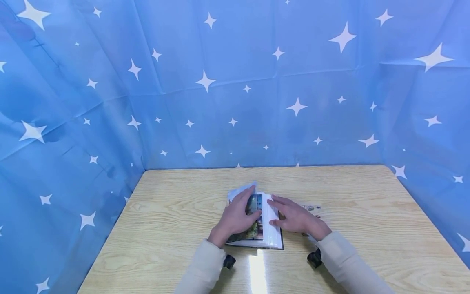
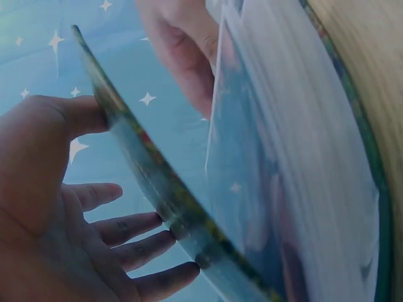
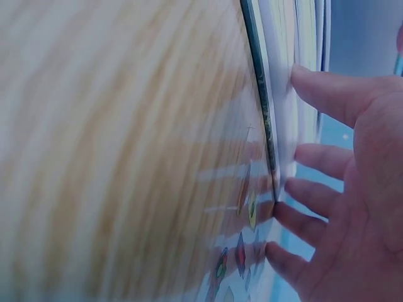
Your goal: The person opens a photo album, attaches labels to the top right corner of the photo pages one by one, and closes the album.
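Observation:
A photo album point(image 1: 271, 220) with white pages and clear sleeves lies opened on the table, a dark colourful picture showing on its left side. My left hand point(image 1: 236, 216) lies over that side. In the left wrist view its fingers, nearly straight, touch the outside of the raised cover point(image 2: 157, 167), which leans away from the thick stack of pages point(image 2: 315, 126). My right hand point(image 1: 293, 215) is at the album's right side. Seen from the right wrist, its extended fingers point(image 3: 321, 160) and thumb touch the page edges above the dark lower cover point(image 3: 261, 94).
A clear sheet with small coloured pictures point(image 1: 312, 209) lies on the wooden table point(image 1: 165, 212), partly under my right hand and forearm. Black wrist devices show below the left sleeve point(image 1: 205, 261) and the right sleeve point(image 1: 339, 253). Behind the table hangs a blue star-patterned cloth point(image 1: 249, 114).

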Tool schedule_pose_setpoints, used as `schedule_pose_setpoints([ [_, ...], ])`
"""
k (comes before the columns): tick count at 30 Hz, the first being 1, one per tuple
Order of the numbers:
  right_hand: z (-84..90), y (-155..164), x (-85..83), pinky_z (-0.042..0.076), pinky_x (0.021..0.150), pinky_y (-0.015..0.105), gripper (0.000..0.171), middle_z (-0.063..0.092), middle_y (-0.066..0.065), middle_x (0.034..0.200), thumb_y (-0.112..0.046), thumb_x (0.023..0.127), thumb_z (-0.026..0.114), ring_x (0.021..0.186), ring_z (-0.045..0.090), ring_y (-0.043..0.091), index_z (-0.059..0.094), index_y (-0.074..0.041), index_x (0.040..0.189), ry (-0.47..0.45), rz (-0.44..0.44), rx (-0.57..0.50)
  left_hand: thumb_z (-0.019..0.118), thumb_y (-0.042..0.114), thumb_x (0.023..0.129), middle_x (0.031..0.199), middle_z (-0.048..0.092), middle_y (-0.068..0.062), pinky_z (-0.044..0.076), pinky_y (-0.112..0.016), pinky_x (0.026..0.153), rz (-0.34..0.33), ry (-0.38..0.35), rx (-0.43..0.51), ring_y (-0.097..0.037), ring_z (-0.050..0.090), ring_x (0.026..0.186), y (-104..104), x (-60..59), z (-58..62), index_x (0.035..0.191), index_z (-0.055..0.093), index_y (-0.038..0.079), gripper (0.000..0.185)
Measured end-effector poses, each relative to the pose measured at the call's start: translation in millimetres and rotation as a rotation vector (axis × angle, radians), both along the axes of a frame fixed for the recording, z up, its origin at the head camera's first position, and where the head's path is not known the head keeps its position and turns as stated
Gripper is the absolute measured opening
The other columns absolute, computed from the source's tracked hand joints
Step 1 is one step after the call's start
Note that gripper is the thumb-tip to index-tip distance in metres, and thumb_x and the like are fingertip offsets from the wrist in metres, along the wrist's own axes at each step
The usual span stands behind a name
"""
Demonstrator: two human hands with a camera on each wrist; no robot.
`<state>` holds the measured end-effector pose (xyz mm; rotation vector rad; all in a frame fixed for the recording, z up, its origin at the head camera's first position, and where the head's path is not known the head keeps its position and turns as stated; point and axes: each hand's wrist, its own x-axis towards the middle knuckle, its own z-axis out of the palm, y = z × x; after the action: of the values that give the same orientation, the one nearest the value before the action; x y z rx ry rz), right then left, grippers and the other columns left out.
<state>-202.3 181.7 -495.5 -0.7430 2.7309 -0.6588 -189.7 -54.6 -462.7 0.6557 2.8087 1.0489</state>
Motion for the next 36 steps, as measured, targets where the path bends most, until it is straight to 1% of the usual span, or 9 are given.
schedule_pose_setpoints([
  [5,0.4,0,1.7,0.027,0.115,0.059,0.071,0.026,0.019,0.161,-0.039,0.096,0.063,0.144,0.029,0.042,0.037,-0.006,0.153,0.004,-0.003,-0.013,0.061,0.034,0.098,0.161,0.029,-0.002,0.031,-0.050,0.116,-0.022,-0.053,0.099,-0.025,0.030,0.147,-9,-1.8,4.7,0.159,0.021,0.021,0.075],
  [11,0.9,1,1.9,0.026,0.115,0.060,0.071,0.025,0.019,0.161,-0.041,0.096,0.063,0.145,0.028,0.042,0.036,-0.006,0.153,0.008,0.000,-0.013,0.062,0.031,0.098,0.162,0.027,-0.003,0.029,-0.051,0.117,-0.031,-0.074,0.162,-0.027,0.028,0.148,-18,-4.2,9.9,0.160,0.018,0.024,0.077],
  [18,0.6,-1,0.9,0.026,0.115,0.059,0.072,0.025,0.018,0.162,-0.042,0.096,0.063,0.145,0.027,0.042,0.036,-0.008,0.153,-0.003,-0.003,-0.003,0.063,0.024,0.095,0.161,0.029,-0.006,0.036,-0.050,0.112,-0.010,-0.096,0.189,-0.027,0.037,0.142,-26,-7.0,15.0,0.160,0.018,0.026,0.078],
  [23,-0.4,-1,0.7,0.026,0.115,0.059,0.072,0.025,0.017,0.162,-0.042,0.096,0.063,0.146,0.027,0.041,0.036,-0.008,0.154,-0.005,-0.007,-0.001,0.062,0.022,0.095,0.162,0.027,-0.005,0.036,-0.049,0.112,-0.011,-0.102,0.201,-0.028,0.035,0.143,-34,-8.6,20.1,0.160,0.017,0.027,0.079],
  [24,-0.8,-1,0.7,0.026,0.116,0.058,0.072,0.025,0.017,0.162,-0.042,0.096,0.063,0.146,0.026,0.041,0.036,-0.009,0.154,-0.006,-0.011,0.001,0.062,0.021,0.095,0.162,0.027,-0.004,0.039,-0.050,0.110,-0.016,-0.108,0.210,-0.031,0.042,0.138,-36,-9.0,21.1,0.160,0.017,0.028,0.080],
  [27,-2.0,0,0.6,0.026,0.116,0.057,0.073,0.025,0.015,0.162,-0.042,0.095,0.064,0.147,0.026,0.039,0.036,-0.010,0.154,-0.006,-0.020,0.008,0.061,0.018,0.095,0.163,0.025,-0.002,0.041,-0.050,0.108,-0.023,-0.122,0.222,-0.030,0.043,0.136,-41,-10.3,23.4,0.159,0.015,0.032,0.081],
  [30,-2.6,0,0.6,0.026,0.116,0.057,0.073,0.025,0.015,0.162,-0.042,0.095,0.063,0.146,0.026,0.040,0.035,-0.009,0.154,-0.001,-0.014,0.005,0.061,0.016,0.094,0.164,0.021,0.002,0.038,-0.049,0.111,-0.033,-0.125,0.218,-0.026,0.038,0.141,-46,-11.8,26.5,0.159,0.012,0.034,0.083],
  [31,-2.5,0,0.6,0.026,0.116,0.057,0.073,0.025,0.015,0.162,-0.042,0.095,0.063,0.146,0.026,0.040,0.035,-0.009,0.154,-0.001,-0.014,0.005,0.061,0.016,0.095,0.164,0.020,0.004,0.034,-0.049,0.114,-0.034,-0.121,0.212,-0.023,0.028,0.147,-48,-12.4,27.8,0.159,0.012,0.034,0.083],
  [36,-1.2,0,0.6,0.027,0.116,0.057,0.073,0.025,0.015,0.162,-0.042,0.096,0.063,0.147,0.026,0.040,0.035,-0.009,0.154,-0.003,-0.007,0.007,0.062,0.014,0.092,0.165,0.018,0.006,0.031,-0.053,0.115,-0.042,-0.132,0.221,-0.025,0.027,0.148,-58,-16.5,33.7,0.159,0.011,0.034,0.087],
])
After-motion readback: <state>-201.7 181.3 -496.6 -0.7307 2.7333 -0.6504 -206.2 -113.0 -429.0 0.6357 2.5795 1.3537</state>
